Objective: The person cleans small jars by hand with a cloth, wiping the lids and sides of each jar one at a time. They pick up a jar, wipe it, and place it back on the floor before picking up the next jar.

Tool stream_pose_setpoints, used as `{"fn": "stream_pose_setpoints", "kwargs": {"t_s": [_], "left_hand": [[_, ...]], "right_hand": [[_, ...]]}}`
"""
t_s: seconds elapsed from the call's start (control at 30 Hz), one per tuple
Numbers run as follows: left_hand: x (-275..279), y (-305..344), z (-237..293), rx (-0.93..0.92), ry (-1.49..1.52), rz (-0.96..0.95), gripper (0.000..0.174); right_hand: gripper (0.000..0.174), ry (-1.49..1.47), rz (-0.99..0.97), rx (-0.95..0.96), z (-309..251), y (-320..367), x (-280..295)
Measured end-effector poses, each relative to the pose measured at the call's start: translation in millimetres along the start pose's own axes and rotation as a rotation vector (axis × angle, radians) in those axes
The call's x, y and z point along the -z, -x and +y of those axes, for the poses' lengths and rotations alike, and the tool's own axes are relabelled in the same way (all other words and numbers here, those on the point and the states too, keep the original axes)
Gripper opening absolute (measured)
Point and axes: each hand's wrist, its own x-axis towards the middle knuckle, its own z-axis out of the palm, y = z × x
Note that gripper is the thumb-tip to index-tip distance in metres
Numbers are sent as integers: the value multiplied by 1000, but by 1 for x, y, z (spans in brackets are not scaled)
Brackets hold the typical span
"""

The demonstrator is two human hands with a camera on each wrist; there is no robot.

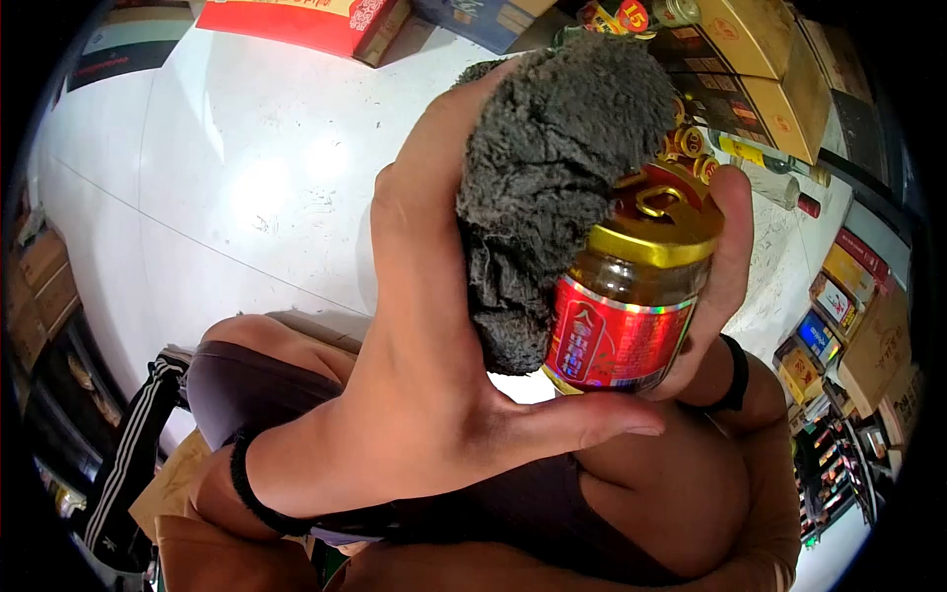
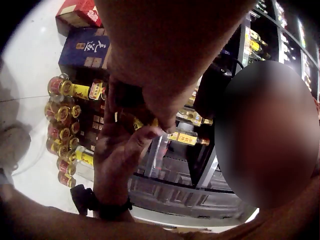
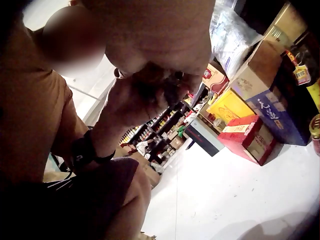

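A glass jar (image 1: 619,340) with a red label and a gold ring-pull lid tilts slightly in the head view. My right hand (image 1: 728,252) grips it from the far right side, fingers partly hidden behind it. A dark grey fluffy cloth (image 1: 557,148) is held by my left hand (image 1: 419,326) against the jar's left side and the lid's edge; the left thumb extends below the jar. In the left wrist view my right hand (image 2: 117,152) is in shadow below the left. The right wrist view shows my left hand (image 3: 127,105) dimly, its contact hidden.
Several gold-lidded jars (image 2: 62,114) stand in rows on the floor beside cartons. A red box (image 3: 247,137) and a blue box (image 3: 277,115) sit on the white floor (image 1: 247,178). Clear bottles (image 1: 764,183) lie at the upper right; stocked shelves (image 1: 838,464) stand at the right.
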Motion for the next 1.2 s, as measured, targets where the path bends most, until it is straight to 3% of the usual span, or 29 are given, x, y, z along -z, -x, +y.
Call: {"fn": "stream_pose_setpoints", "kwargs": {"t_s": [0.1,0.13,0.2,0.53,0.8,0.87,1.1,1.2], "left_hand": [[4,8,-22,-100,221,11,144],[4,8,-21,-97,230,8,144],[6,6,-19,-83,233,2,143],[5,4,-21,-54,284,9,141],[10,-3,-11,-9,235,-46,140],[14,-9,-8,-9,174,-164,139],[11,-7,-12,-29,188,-96,139],[10,-6,-14,-31,193,-86,139]], "right_hand": [[63,202,-227,231,12,-3,14],[63,203,-227,230,17,-6,15],[107,15,-260,406,25,-12,15],[103,1,-229,357,28,-11,11],[89,-189,-149,11,6,-12,7],[85,-330,-114,-112,-1,-14,7],[73,-945,61,-541,-18,-22,3],[68,-1072,184,-603,-21,-20,0]]}}
